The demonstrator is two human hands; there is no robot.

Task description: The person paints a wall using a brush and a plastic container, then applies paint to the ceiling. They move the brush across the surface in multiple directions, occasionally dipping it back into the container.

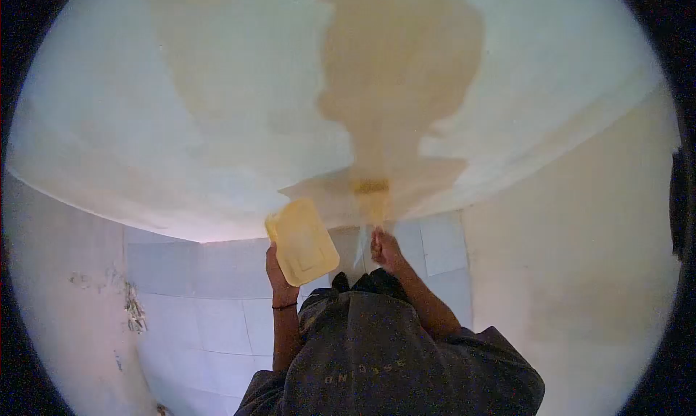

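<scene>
My left hand grips a yellow plastic tub by its left side and lower edge. The tub is tilted, and its pale, flat face is turned toward me. To the right, my right hand is closed round the handle of a wide paintbrush. The handle is mostly hidden by the fingers. The yellowish brush head points up at the pale wall in front of me, with its brownish tip at or very near the surface; contact is hard to judge.
A head-and-shoulders shadow falls on the wall. Side walls stand at left and right, the left one with a scuffed patch. Pale floor tiles lie below. A dark object is at the far right edge.
</scene>
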